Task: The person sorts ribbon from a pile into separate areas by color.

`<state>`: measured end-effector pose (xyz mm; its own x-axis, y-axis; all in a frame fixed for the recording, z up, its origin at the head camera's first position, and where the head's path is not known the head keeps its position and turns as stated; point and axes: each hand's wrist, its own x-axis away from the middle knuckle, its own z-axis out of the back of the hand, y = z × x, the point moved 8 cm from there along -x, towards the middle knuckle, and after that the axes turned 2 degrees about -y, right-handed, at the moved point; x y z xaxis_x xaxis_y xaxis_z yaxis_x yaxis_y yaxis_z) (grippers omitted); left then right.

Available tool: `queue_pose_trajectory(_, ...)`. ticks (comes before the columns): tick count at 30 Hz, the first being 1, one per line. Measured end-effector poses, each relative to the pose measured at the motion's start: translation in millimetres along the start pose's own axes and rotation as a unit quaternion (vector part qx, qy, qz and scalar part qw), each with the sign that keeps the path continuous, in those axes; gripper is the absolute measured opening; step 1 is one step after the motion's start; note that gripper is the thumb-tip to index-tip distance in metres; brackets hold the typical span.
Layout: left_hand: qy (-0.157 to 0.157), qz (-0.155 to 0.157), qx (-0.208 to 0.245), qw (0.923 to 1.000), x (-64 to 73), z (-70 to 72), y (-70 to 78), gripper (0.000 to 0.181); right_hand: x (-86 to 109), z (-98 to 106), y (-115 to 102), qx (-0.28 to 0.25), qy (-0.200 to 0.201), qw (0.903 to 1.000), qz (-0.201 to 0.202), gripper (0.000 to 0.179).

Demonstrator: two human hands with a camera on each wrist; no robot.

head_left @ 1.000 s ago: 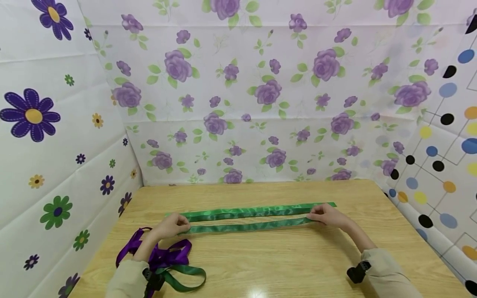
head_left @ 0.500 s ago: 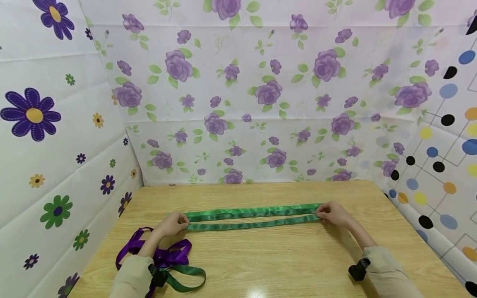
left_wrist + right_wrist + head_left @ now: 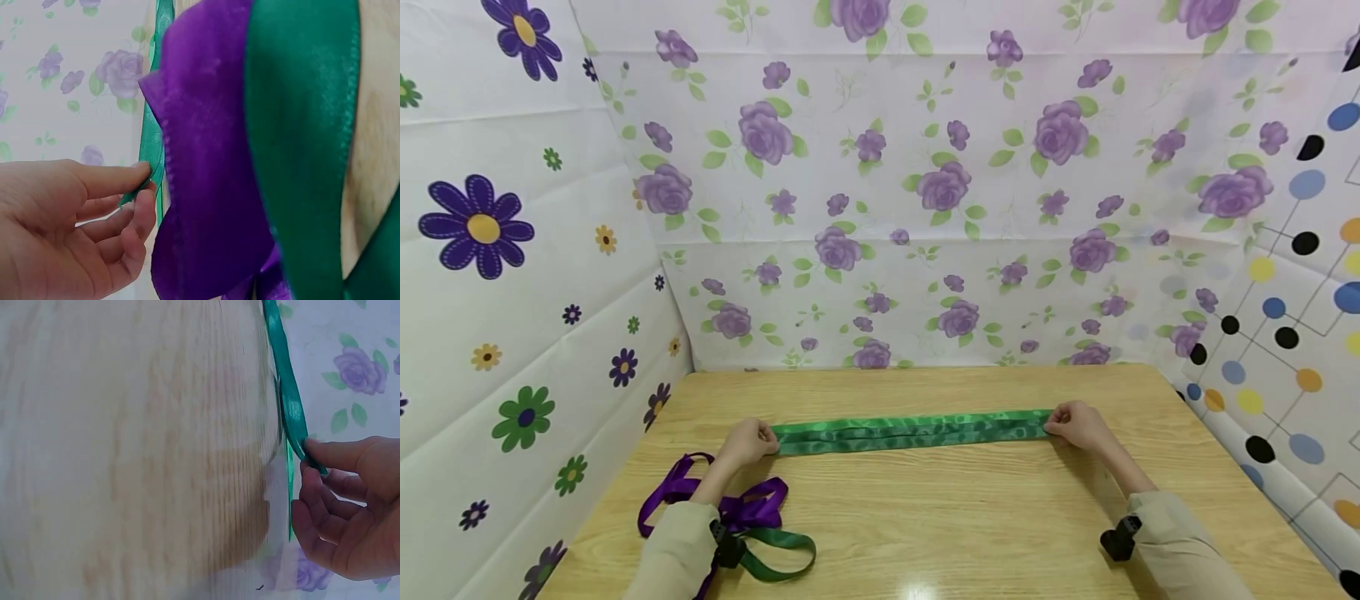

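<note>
Across the far half of the table, my two hands stretch a dark green ribbon (image 3: 850, 446) lengthwise. Its left end is pinched between thumb and fingers of my left hand (image 3: 749, 442), its right end by my right hand (image 3: 1077, 427). Directly behind it, a brighter green ribbon strip (image 3: 917, 422) runs parallel, and the two overlap in the head view. The left wrist view shows the pinched ribbon end (image 3: 151, 140) at the thumb tip. In the right wrist view the held ribbon (image 3: 291, 400) slants down into the fingers, with a second green strip behind it.
A heap of purple ribbon (image 3: 762, 504) lies on the table under my left forearm. In front of it curls a green ribbon loop (image 3: 786, 573). Floral cloth (image 3: 940, 275) stands behind the wooden table (image 3: 925, 517), with patterned cloths at both sides.
The held ribbon has moved back from the front, closing the gap to the strip behind it. Both hands have shifted away from me, and the right hand has moved further right.
</note>
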<state>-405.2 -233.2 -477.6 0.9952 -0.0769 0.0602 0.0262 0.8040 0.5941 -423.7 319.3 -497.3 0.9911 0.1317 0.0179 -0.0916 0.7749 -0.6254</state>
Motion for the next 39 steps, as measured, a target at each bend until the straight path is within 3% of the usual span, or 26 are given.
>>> queue_pose_trajectory(5, 0.004, -0.015, 0.003, 0.9999, -0.8, 2.4, -0.1, 0.004, 2.8, 1.4, 1.5, 0.016, 0.011, 0.9998, -0.005, 0.015)
queue_pose_trajectory(15, 0.017, 0.003, 0.019, 0.9997, 10.3, 10.5, -10.0, 0.011, 8.3, 6.4, 4.4, 0.024, 0.032, 0.999, -0.019, 0.018)
queue_pose_trajectory(20, 0.014, -0.001, 0.016, 0.9998, 15.8, 15.2, -8.6, 0.014, 12.9, 14.1, -8.8, 0.047, 0.04, 0.9978, -0.027, 0.02)
queue_pose_trajectory(25, 0.009, -0.024, 0.012, 0.9996, 19.9, 19.0, 0.7, 0.015, 13.5, 17.0, -31.9, 0.088, 0.054, 0.9946, 0.012, 0.021)
queue_pose_trajectory(29, -0.009, -0.043, 0.021, 0.9988, 26.8, 17.4, 6.7, 0.015, 12.5, 5.9, -47.5, 0.099, 0.049, 0.9931, 0.041, 0.018)
queue_pose_trajectory(32, -0.045, -0.075, 0.033, 0.9956, 33.4, 14.0, 14.7, 0.016, 12.8, -4.9, -59.6, 0.103, 0.032, 0.9921, 0.064, 0.015)
queue_pose_trajectory(37, -0.126, -0.148, 0.028, 0.9806, 45.8, 4.9, 32.9, 0.02, 16.2, -22.4, -83.7, 0.106, -0.012, 0.9876, 0.116, 0.01)
queue_pose_trajectory(39, -0.15, -0.162, 0.023, 0.975, 50.1, 1.0, 37.3, 0.022, 18.4, -28.5, -93.3, 0.104, -0.028, 0.9851, 0.134, 0.01)
